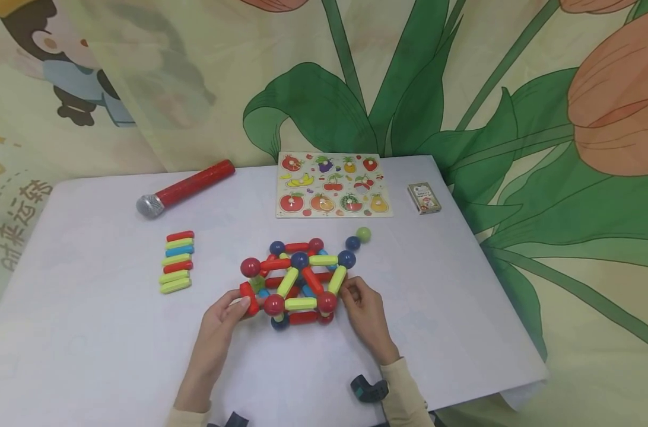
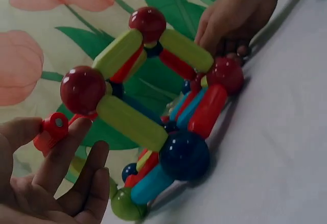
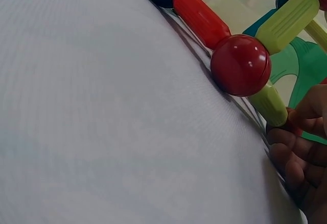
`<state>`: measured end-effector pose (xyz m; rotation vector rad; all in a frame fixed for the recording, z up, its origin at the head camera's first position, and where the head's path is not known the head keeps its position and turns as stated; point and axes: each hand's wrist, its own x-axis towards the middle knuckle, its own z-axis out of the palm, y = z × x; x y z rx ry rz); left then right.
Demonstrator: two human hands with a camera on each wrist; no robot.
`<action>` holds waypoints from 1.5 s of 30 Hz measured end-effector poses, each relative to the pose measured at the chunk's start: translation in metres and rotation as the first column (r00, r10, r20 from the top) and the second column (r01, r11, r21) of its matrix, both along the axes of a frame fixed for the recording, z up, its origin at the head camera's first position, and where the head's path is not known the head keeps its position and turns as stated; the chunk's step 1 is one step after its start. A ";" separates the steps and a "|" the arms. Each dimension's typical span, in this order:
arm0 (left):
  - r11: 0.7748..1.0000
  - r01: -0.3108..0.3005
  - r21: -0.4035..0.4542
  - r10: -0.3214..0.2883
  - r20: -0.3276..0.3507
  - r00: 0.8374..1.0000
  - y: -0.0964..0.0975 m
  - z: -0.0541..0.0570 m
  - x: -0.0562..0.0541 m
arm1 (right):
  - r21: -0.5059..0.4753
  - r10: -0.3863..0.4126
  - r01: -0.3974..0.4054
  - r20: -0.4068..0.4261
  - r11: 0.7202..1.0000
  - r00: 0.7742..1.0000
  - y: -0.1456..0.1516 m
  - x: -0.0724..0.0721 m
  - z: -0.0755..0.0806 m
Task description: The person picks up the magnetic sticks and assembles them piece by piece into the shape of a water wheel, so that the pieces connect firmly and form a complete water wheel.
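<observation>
A frame of magnetic sticks and balls (image 1: 300, 303) in red, yellow-green and blue stands on the table between the hands. My left hand (image 1: 217, 320) pinches a red magnetic stick (image 1: 249, 298) at the frame's left side. In the left wrist view, that stick's end (image 2: 59, 122) shows a silvery magnet, close to a red ball (image 2: 83, 90). On the other side, my right hand (image 1: 368, 311) has curled fingers at the frame's lower right. Its thumb and fingers pinch a dark red ball (image 3: 290, 122) at the end of a yellow-green stick (image 3: 268, 105), partly hidden by the fingers.
Several loose sticks (image 1: 177, 261) lie in a column at left. A red microphone-like tube (image 1: 196, 182), a fruit puzzle board (image 1: 332, 185) and a small card box (image 1: 424, 198) lie farther back. Blue (image 1: 353, 243) and green (image 1: 364, 234) balls sit right of the frame.
</observation>
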<state>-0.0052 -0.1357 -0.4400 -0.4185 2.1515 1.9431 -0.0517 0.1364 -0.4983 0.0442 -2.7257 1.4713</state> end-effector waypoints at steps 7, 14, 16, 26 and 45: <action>0.995 0.007 0.095 -0.003 -0.041 0.999 0.013 0.001 -0.006 | -0.002 0.000 0.000 -0.002 1.000 1.000 0.001 0.000 0.000; 0.991 0.004 0.130 0.001 -0.036 0.999 0.020 0.002 -0.014 | -0.007 -0.005 0.005 -0.006 1.000 1.000 0.001 0.000 -0.001; 0.991 -0.008 0.133 0.011 -0.021 1.000 0.021 0.002 -0.016 | -0.008 -0.004 0.004 -0.007 1.000 1.000 0.001 0.000 -0.001; 0.994 -0.016 0.107 0.016 0.005 1.000 0.025 0.003 -0.020 | 0.006 -0.007 0.007 -0.003 1.000 1.000 0.001 0.001 0.001; 0.961 -0.084 -0.264 0.032 -0.198 0.980 0.001 -0.007 -0.033 | 0.022 0.026 -0.026 -0.019 0.999 0.999 0.000 0.001 -0.002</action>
